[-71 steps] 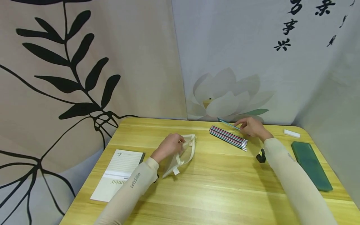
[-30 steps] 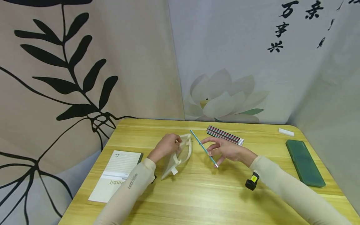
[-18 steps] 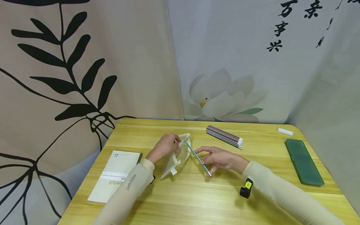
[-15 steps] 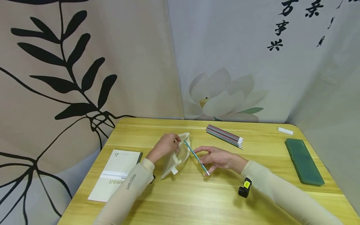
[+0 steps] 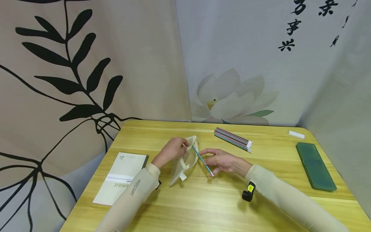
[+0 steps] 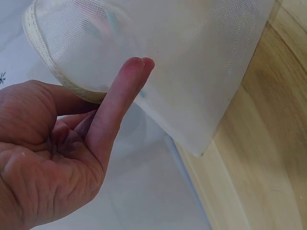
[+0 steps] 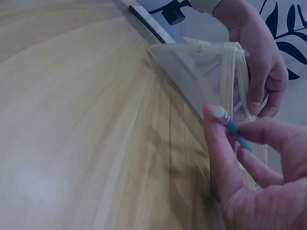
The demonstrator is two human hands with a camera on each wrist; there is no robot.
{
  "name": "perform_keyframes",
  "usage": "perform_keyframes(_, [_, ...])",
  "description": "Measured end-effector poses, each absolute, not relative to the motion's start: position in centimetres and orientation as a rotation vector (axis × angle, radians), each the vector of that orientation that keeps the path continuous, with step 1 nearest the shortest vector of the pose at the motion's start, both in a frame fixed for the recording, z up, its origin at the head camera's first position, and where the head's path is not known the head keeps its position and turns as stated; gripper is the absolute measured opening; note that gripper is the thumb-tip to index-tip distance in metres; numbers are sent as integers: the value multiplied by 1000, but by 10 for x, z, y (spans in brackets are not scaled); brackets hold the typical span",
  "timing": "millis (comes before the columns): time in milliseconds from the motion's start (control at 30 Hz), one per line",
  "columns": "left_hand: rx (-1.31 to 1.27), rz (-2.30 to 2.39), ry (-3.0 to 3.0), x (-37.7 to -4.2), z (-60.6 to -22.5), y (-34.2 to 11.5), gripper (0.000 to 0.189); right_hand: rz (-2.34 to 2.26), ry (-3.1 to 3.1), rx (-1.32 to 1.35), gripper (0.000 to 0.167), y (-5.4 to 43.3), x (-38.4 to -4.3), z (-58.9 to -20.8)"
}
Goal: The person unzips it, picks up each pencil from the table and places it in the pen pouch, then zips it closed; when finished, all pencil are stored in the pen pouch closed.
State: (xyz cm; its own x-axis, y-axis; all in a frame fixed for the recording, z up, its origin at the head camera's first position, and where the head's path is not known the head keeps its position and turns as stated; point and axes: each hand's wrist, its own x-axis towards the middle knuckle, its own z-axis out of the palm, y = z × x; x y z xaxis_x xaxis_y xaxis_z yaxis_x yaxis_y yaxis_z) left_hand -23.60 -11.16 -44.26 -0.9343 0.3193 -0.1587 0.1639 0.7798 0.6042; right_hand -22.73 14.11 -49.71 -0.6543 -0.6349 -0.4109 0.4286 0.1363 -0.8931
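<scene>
The left hand [image 5: 173, 150] pinches the rim of an open zip mesh pouch [image 5: 180, 166], with two fingers stretched out side by side against its mesh in the left wrist view. The pouch tilts over the middle of the wooden table [image 5: 226, 199], its mouth facing the right hand [image 5: 221, 160]; whether its lower corner touches the surface I cannot tell.

The right hand pinches a blue pencil [image 5: 198, 155] between its fingertips, the other fingers spread a little apart. The pencil slants, its white-tipped end towards the table's near edge and its far end at the pouch's mouth; how far inside it reaches is unclear.

A row of striped pencils [image 5: 233, 139] lies near the far edge, right of its middle, white-tipped ends pointing towards the right edge. A white eraser [image 5: 296, 134] lies just inside the far right corner, and a green pencil case [image 5: 316, 167] lies along the right edge. Beside the left edge lies a notebook [image 5: 123, 175], partly covered by the left sleeve [image 5: 134, 196].
</scene>
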Motion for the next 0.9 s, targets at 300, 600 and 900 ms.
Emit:
perform_keyframes(300, [403, 918, 2708, -232, -441, -111, 22, -1618, 1589, -269, 71, 139, -232, -495])
perform_keyframes(600, [403, 897, 2755, -222, -441, -107, 25, -1595, 1650, -284, 69, 136, -239, -491])
perform_keyframes(900, [356, 981, 2627, -218, -442, -105, 30, -1514, 1651, -279, 61, 130, -241, -487])
